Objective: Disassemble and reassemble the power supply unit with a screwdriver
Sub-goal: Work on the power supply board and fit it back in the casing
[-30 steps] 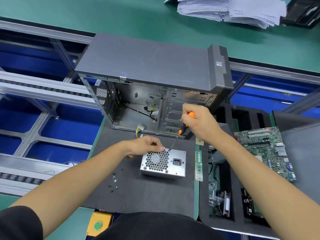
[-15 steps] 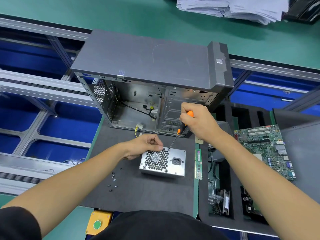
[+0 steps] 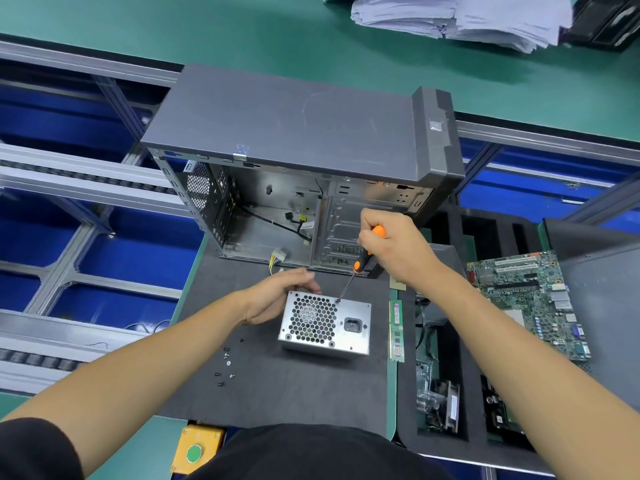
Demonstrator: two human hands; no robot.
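The silver power supply unit (image 3: 349, 325) lies on the dark mat (image 3: 298, 386), its honeycomb fan grille and power socket facing up. My left hand (image 3: 277, 297) rests against its far left side, fingers curled over the top left edge. My right hand (image 3: 394, 249) grips an orange and black screwdriver (image 3: 362, 263). Its tip sits on the unit's top edge, just right of the grille. Several small black screws (image 3: 225, 363) lie loose on the mat to the left of the unit.
An open grey computer case (image 3: 298, 133) stands behind the unit, with cables inside. A RAM stick (image 3: 396, 332) lies just right of the unit. A foam tray (image 3: 450, 441) holds parts, and a motherboard (image 3: 530, 299) is at the right. Papers (image 3: 450, 15) are stacked far back.
The view has shifted slightly. Both hands keep their places on the unit and the screwdriver, with the tip staying at the same spot by the grille.
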